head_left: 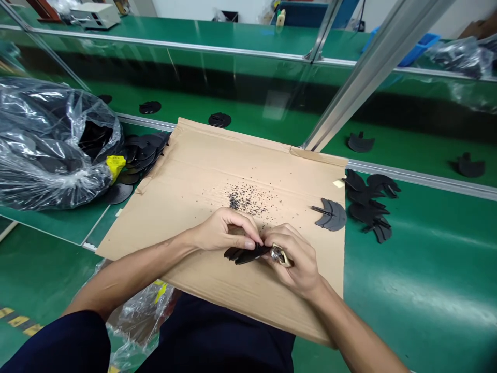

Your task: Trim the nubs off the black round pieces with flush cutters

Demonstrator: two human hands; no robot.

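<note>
Over the cardboard sheet, my left hand (pixel 227 230) is closed, thumb and forefinger pinching the upper edge of a black plastic part (pixel 246 255). The part is curved and ribbed, held tilted in front of me. My right hand (pixel 297 254) is closed too. A small hand tool (pixel 280 255) with shiny metal and a cream handle sits in its palm, while its fingertips meet the black part's right end. Most of the tool is hidden by the fingers, so its exact kind does not show. Tiny black bits (pixel 248 199) lie scattered just beyond my hands.
The cardboard sheet (pixel 217 150) covers the bench before me. Another fan-shaped black part (pixel 332 215) lies on its right side, with several piled (pixel 368 199) beyond its edge. At left are a clear bag of parts (pixel 50 150) and stacked black discs (pixel 145 150). A metal post (pixel 357 77) slants behind.
</note>
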